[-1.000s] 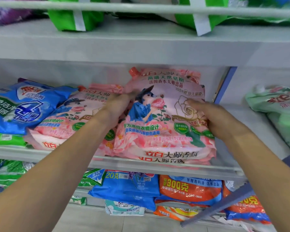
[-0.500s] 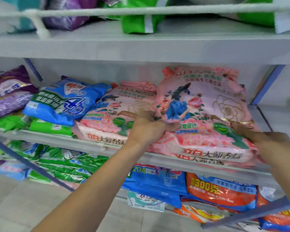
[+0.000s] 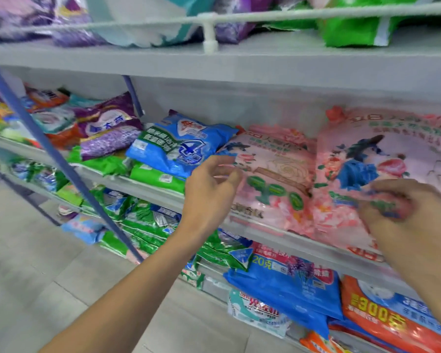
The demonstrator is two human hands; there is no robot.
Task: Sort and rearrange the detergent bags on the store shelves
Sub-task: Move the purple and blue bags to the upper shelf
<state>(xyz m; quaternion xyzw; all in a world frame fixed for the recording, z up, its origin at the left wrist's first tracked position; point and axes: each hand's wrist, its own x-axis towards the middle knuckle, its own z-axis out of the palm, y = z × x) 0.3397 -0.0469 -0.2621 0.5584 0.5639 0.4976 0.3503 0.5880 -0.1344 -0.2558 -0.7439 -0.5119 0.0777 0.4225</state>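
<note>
Two pink detergent bags lie side by side on the middle shelf point(image 3: 161, 193). The right pink bag point(image 3: 387, 159) sits on a stack at the right. Fingers of my right hand point(image 3: 392, 207) rest on its lower front, pressing rather than clearly gripping. The left pink bag point(image 3: 273, 179) lies next to it. My left hand point(image 3: 210, 189) hovers in front of that bag's left edge, fingers spread and holding nothing. A blue bag point(image 3: 181, 146) lies just left of my left hand, on top of green bags point(image 3: 158, 178).
Purple bags point(image 3: 107, 128) and mixed bags fill the shelf further left. The top shelf holds purple, teal and green bags point(image 3: 354, 26) behind a white rail point(image 3: 239, 17). Blue, orange and green bags crowd the lower shelves. A slanted blue bar point(image 3: 61, 159) crosses the left. Grey floor tiles lie below.
The view has swung left. My left hand has let go of the right pink bag and opened in front of the left pink bag. My right hand stays on the right bag's front.
</note>
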